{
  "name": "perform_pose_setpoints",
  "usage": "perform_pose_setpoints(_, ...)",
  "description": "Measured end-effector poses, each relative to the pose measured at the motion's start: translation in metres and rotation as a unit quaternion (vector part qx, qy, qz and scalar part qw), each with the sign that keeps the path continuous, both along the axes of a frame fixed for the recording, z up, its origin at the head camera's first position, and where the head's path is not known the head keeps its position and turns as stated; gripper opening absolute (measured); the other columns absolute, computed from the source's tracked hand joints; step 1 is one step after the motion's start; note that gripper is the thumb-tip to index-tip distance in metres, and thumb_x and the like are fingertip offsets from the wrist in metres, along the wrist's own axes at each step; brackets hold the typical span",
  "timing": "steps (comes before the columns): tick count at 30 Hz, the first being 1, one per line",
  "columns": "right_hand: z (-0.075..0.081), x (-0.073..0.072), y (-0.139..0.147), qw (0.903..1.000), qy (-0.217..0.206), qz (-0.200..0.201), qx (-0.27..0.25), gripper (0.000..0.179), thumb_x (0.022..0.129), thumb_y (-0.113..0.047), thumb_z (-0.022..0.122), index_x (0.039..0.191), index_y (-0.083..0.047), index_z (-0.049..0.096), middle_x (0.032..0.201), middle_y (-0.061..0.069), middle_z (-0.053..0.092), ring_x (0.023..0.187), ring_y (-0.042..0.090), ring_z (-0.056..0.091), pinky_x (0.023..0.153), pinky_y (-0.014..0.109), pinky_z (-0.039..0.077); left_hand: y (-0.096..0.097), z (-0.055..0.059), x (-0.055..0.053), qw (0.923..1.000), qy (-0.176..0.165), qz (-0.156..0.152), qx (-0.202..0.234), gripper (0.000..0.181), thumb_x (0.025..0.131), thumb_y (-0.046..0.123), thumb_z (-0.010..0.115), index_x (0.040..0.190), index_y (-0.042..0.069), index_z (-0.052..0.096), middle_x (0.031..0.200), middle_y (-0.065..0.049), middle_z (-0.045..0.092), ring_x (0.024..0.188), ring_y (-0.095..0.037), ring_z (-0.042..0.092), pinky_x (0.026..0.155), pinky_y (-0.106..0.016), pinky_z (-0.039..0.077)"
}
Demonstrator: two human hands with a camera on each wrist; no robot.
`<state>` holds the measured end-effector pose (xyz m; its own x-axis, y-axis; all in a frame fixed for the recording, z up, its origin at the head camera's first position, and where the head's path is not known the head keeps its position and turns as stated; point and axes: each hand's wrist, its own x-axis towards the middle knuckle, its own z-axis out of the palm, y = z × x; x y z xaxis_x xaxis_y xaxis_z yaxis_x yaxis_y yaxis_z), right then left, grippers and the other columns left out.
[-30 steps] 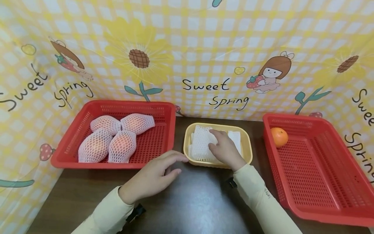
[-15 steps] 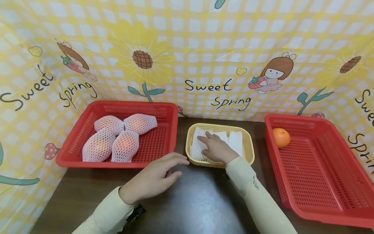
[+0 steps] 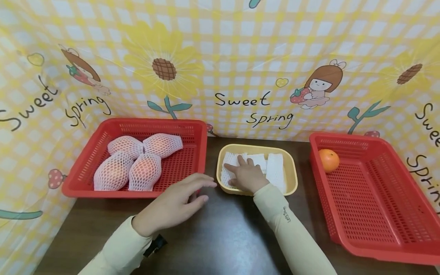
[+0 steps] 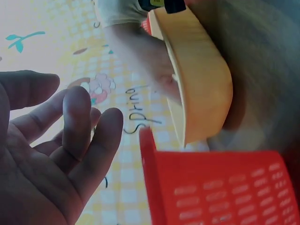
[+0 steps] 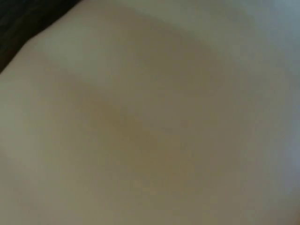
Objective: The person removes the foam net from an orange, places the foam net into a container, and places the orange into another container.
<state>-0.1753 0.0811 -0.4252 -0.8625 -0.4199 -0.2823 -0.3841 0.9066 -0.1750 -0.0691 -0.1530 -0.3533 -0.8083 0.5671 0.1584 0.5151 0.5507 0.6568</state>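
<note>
In the head view my right hand (image 3: 247, 175) reaches into a yellow basket (image 3: 292, 175), its fingers spread over a white foam fruit net (image 3: 227, 162) at the basket's left end. More folded white foam nets (image 3: 275, 172) lie beside it to the right. My left hand (image 3: 175, 204) hovers just left of the basket, holding nothing, with fingers loosely bent. The left wrist view shows the same left hand (image 4: 61, 136) from the palm side, apart from the basket wall (image 4: 204, 84). In the right wrist view only blurred skin fills the picture.
On the left, a red basket (image 3: 203, 160) holds several round fruits in foam nets (image 3: 144, 168). A second red basket (image 3: 374, 206) on the right contains one orange (image 3: 329, 160). A yellow checked cloth (image 3: 237, 57) hangs behind the dark table (image 3: 227, 236).
My right hand has moved left across the yellow basket, and the foam net under it has shifted toward the left end. My left hand has barely moved.
</note>
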Motion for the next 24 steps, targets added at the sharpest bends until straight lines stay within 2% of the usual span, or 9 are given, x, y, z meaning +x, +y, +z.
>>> perform_pose_setpoints(3, -0.002, -0.001, 0.0, 1.0, 0.003, -0.001, 0.002, 0.06, 0.097, -0.044, 0.065, 0.153, -0.037, 0.045, 0.16, 0.02, 0.029, 0.139, 0.047, 0.031, 0.104, 0.067, 0.033, -0.008, 0.005, -0.003, 0.9999, -0.005, 0.01, -0.008, 0.037, 0.098, 0.019, 0.068, 0.135, 0.024, 0.06, 0.135, 0.008, 0.055, 0.106, -0.01, 0.058, 0.087, -0.036, 0.051)
perform_pose_setpoints(8, -0.004, -0.003, 0.001, 1.0, 0.001, 0.006, -0.005, 0.06, 0.096, -0.045, 0.066, 0.152, -0.037, 0.046, 0.158, 0.022, 0.029, 0.138, 0.047, 0.03, 0.103, 0.068, 0.032, -0.03, 0.02, -0.015, 0.9968, -0.048, 0.025, -0.058, 0.044, 0.099, 0.024, 0.067, 0.142, 0.022, 0.055, 0.139, 0.004, 0.051, 0.095, -0.01, 0.06, 0.081, -0.036, 0.052)
perform_pose_setpoints(10, -0.005, -0.002, 0.001, 0.9999, 0.003, 0.009, -0.007, 0.06, 0.096, -0.045, 0.066, 0.152, -0.036, 0.046, 0.158, 0.022, 0.03, 0.138, 0.048, 0.031, 0.103, 0.068, 0.033, -0.041, 0.026, -0.022, 0.9931, -0.057, 0.041, -0.094, 0.047, 0.099, 0.029, 0.066, 0.143, 0.021, 0.054, 0.143, -0.001, 0.05, 0.104, -0.013, 0.061, 0.09, -0.043, 0.052)
perform_pose_setpoints(13, -0.007, -0.002, 0.002, 0.9999, 0.004, 0.009, -0.01, 0.06, 0.096, -0.046, 0.066, 0.152, -0.036, 0.046, 0.158, 0.022, 0.03, 0.138, 0.048, 0.031, 0.103, 0.069, 0.032, -0.058, 0.031, -0.034, 0.983, -0.056, 0.076, -0.158, 0.052, 0.097, 0.034, 0.067, 0.145, 0.015, 0.054, 0.145, -0.011, 0.05, 0.121, -0.028, 0.056, 0.101, -0.056, 0.044)
perform_pose_setpoints(16, -0.008, -0.002, 0.004, 0.9999, 0.001, 0.002, -0.011, 0.061, 0.097, -0.046, 0.065, 0.153, -0.037, 0.044, 0.16, 0.021, 0.028, 0.14, 0.047, 0.029, 0.105, 0.068, 0.03, -0.074, 0.029, -0.046, 0.9698, -0.069, 0.102, -0.21, 0.058, 0.097, 0.033, 0.067, 0.146, 0.008, 0.051, 0.144, -0.019, 0.051, 0.134, -0.041, 0.045, 0.105, -0.064, 0.035)
perform_pose_setpoints(21, -0.006, -0.001, 0.008, 0.9994, 0.0, -0.008, -0.033, 0.062, 0.097, -0.044, 0.066, 0.154, -0.035, 0.044, 0.162, 0.019, 0.026, 0.14, 0.048, 0.03, 0.106, 0.069, 0.03, -0.096, 0.015, -0.066, 0.9537, -0.125, 0.12, -0.246, 0.066, 0.097, 0.028, 0.066, 0.15, -0.002, 0.039, 0.146, -0.032, 0.044, 0.135, -0.051, 0.039, 0.105, -0.067, 0.031)
perform_pose_setpoints(24, -0.003, 0.001, 0.011, 0.9984, -0.001, -0.009, -0.056, 0.061, 0.097, -0.041, 0.067, 0.153, -0.033, 0.046, 0.162, 0.02, 0.025, 0.14, 0.049, 0.031, 0.104, 0.069, 0.032, -0.104, 0.01, -0.073, 0.9458, -0.129, 0.142, -0.262, 0.074, 0.095, 0.025, 0.068, 0.152, -0.005, 0.031, 0.146, -0.038, 0.039, 0.134, -0.056, 0.036, 0.103, -0.069, 0.032)
